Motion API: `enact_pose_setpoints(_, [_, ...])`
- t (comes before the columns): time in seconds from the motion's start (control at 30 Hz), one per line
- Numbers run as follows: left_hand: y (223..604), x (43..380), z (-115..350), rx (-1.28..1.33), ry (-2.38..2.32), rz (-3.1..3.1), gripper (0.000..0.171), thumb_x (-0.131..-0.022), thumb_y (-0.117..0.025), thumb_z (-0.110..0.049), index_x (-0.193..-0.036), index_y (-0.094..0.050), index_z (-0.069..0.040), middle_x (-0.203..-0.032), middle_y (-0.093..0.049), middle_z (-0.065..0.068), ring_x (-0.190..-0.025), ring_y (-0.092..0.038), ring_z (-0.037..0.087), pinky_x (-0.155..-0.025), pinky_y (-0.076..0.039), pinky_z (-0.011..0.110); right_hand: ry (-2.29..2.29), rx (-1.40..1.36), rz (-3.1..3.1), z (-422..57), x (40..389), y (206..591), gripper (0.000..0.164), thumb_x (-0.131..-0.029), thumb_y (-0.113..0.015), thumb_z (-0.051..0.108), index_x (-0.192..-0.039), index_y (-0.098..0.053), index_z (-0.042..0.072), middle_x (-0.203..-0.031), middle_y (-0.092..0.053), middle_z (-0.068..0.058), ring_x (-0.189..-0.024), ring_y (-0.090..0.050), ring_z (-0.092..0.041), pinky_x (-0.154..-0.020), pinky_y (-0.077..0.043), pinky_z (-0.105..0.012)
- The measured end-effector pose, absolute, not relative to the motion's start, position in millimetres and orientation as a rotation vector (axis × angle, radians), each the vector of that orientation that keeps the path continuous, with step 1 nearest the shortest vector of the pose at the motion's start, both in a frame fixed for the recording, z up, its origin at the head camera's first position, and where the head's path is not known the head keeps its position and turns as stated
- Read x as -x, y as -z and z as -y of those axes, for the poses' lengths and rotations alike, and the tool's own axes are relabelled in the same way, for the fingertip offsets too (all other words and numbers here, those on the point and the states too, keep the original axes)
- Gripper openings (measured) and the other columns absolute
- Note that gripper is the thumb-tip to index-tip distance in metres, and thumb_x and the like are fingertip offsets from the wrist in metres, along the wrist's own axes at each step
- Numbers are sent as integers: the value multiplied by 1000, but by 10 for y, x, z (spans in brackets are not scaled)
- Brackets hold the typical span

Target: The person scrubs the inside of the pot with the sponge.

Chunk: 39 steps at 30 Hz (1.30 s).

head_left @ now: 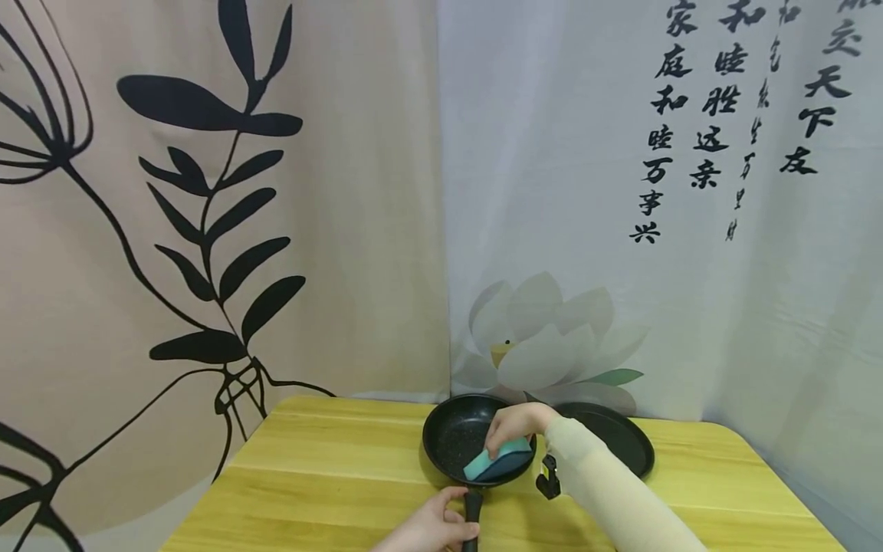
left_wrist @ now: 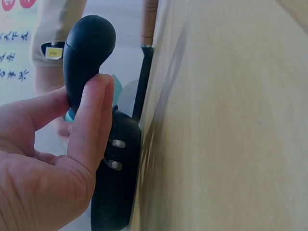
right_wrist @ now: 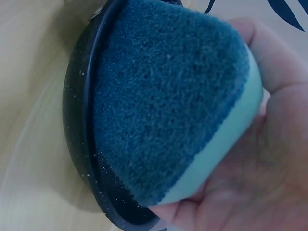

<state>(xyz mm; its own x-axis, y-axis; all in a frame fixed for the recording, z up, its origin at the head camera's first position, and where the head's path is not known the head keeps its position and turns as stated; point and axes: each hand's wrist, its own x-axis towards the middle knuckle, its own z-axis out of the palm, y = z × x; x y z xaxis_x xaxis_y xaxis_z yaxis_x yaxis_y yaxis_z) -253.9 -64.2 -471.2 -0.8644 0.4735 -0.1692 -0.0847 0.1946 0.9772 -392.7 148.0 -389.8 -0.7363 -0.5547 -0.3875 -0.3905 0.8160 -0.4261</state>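
Note:
A black speckled frying pan [head_left: 451, 433] stands on the wooden table, its handle toward the front edge. My left hand [head_left: 436, 523] grips the black handle [left_wrist: 89, 48] between thumb and fingers. Inside the pan, my right hand [head_left: 517, 423] holds a sponge [head_left: 493, 460] with a light teal foam side and a dark blue-green scouring side. In the right wrist view the scouring face [right_wrist: 168, 96] shows broadly, close to the pan's rim [right_wrist: 91, 96]. Part of the pan's inside is hidden by the hand and sponge.
A flat black round pan [head_left: 621, 437] lies behind the right forearm, partly covered by it. A brown handle [left_wrist: 149, 24] shows in the left wrist view. The wooden table [head_left: 331, 475] ends at a printed curtain [head_left: 372, 230] at the back.

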Motion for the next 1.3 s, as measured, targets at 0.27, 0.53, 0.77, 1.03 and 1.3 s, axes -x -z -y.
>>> enact_pose_setpoints(0.27, [4713,2533,656,-360,-1728,-2003,59,-94,-64,-13,-138,-34,11,-83,-68,7,-69,-64,16,-63,-52,29,527,693,-2466,-1496,3924,3932,23,-78,-70,29,-100,-76,28,-107,-66,11,-96,-58,-12,-81,-52,-46])
enact_pose_setpoints(0.53, [4667,2508,669,-371,-1680,-2008,65,-89,-66,-8,-139,-31,12,-85,-67,5,-76,-63,16,-71,-51,30,613,710,-2423,-1512,3950,3991,23,-78,-69,27,-99,-77,25,-101,-67,8,-89,-57,-13,-73,-52,-40])
enact_pose_setpoints(0.77, [4650,2507,678,-406,-1672,-1966,67,-90,-65,-9,-141,-27,14,-90,-68,6,-81,-64,16,-76,-51,32,653,712,-2412,-1513,3959,4011,22,-78,-69,28,-99,-76,26,-100,-67,8,-89,-59,-13,-69,-53,-41])
enact_pose_setpoints(1.03, [4655,2529,666,-386,-1643,-1985,66,-92,-63,-10,-142,-27,14,-91,-67,6,-84,-64,23,-78,-51,38,709,669,-2399,-1481,3895,3984,27,-80,-71,29,-106,-75,24,-113,-66,7,-102,-58,-16,-77,-51,-49])
enact_pose_setpoints(1.3, [4664,2538,687,-397,-1625,-1988,67,-93,-63,-11,-142,-27,14,-92,-67,7,-85,-64,25,-79,-52,40,809,652,-2375,-1450,3864,4019,22,-84,-70,29,-104,-76,21,-116,-65,4,-114,-55,-24,-83,-49,-55])
